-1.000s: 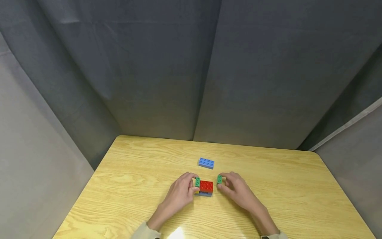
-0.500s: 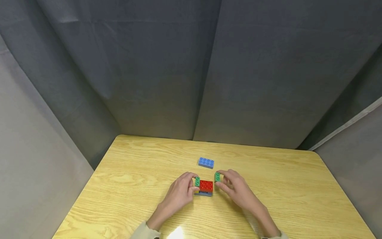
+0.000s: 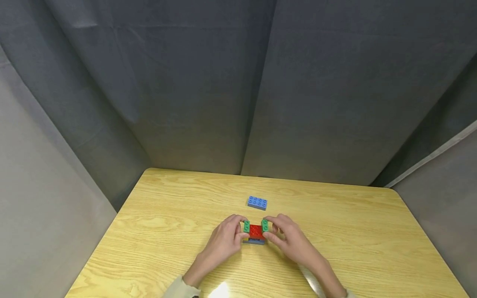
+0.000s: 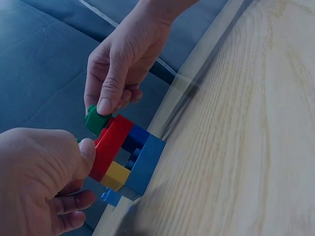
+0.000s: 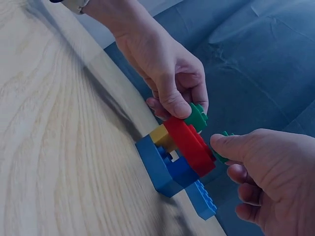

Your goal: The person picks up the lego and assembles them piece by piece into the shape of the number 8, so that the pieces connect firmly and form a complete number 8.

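A small brick stack stands on the table: a blue base brick (image 4: pixel 142 169), a yellow brick (image 4: pixel 116 176) and a small dark blue brick (image 5: pixel 182 171) as two supports with a gap between, and a red brick (image 3: pixel 255 231) across them. My left hand (image 3: pixel 225 238) pinches a green brick (image 3: pixel 246 226) at the red brick's left end. Between thumb and forefinger of my right hand (image 3: pixel 292 240) is a second green brick (image 3: pixel 265 225), over the red brick's right end. It looks slightly tilted in the left wrist view; whether its studs are joined I cannot tell.
A loose blue brick (image 3: pixel 257 203) with several studs lies on the wooden table (image 3: pixel 179 207) behind the stack. Grey curtains (image 3: pixel 201 103) hang beyond the table's far edge and at both sides.
My right hand has moved left with its green brick, from beside the stack to over the red brick's right end. The left hand has kept its place on the other green brick.
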{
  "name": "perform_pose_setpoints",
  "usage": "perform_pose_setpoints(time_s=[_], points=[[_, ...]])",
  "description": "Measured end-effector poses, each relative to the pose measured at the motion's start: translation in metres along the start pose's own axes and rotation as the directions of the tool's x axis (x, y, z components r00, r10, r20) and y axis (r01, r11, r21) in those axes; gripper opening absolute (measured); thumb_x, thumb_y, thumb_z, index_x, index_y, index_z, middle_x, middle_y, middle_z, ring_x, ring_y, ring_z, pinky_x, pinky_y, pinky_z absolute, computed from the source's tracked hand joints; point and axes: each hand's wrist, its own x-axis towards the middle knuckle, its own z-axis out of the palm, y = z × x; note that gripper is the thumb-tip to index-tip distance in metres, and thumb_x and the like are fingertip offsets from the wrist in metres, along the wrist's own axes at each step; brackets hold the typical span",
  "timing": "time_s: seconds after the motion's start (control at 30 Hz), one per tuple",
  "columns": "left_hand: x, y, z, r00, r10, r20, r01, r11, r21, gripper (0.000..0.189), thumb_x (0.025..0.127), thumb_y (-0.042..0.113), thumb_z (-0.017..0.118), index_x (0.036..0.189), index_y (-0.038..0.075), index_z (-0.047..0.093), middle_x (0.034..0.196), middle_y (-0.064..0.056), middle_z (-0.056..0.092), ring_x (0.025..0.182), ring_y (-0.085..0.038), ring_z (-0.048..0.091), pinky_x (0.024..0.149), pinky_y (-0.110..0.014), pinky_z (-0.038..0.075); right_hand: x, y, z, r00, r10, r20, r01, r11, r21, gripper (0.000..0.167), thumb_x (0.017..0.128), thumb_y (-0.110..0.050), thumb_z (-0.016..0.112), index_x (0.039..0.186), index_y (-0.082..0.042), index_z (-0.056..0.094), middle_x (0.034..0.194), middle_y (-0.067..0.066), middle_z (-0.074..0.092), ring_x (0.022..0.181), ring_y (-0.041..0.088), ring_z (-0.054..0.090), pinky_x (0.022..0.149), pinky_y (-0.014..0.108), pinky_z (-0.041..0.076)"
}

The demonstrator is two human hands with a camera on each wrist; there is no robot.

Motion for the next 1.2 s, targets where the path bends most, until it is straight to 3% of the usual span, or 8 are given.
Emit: perform_pose_setpoints(time_s=[0.4,0.83,1.2], points=[[0.0008,0.0016,0.0004,1.0,-0.004,0.004,0.004,1.0,0.005,0.038,0.094,0.021,0.078,0.127,0.007,0.067,0.082,0.011,0.051,0.068,-0.002,0.048,0.061,-0.019,0.046,-0.0004,-0.002,-0.0032,0.998,0.036,0.051,-0.035,0.999,-0.018,0.041,0.098,-0.031,0.074,0.131,-0.006,0.068,0.088,-0.013,0.05,0.082,0.018,0.05,0.068,0.024,0.045],[0.0004,0.0004,-0.0003,1.0,-0.02,0.015,0.02,1.0,-0.021,0.036,0.095,0.021,0.077,0.127,0.006,0.067,0.082,0.011,0.052,0.068,-0.003,0.048,0.058,-0.02,0.046,0.0009,-0.0004,0.0,0.997,0.011,0.082,-0.01,1.0,-0.008,0.037,0.099,-0.03,0.073,0.126,-0.005,0.07,0.086,-0.014,0.049,0.078,0.01,0.049,0.067,0.023,0.046],[0.0001,-0.0011,0.0013,1.0,-0.011,0.013,0.011,1.0,-0.012,0.035,0.095,0.021,0.077,0.126,0.007,0.067,0.082,0.01,0.052,0.067,-0.003,0.047,0.059,-0.02,0.046,-0.0009,0.0036,0.002,0.998,-0.038,0.054,0.036,0.998,0.045,0.04,0.098,-0.024,0.075,0.128,0.002,0.07,0.081,-0.012,0.047,0.07,0.004,0.043,0.058,0.019,0.042]])
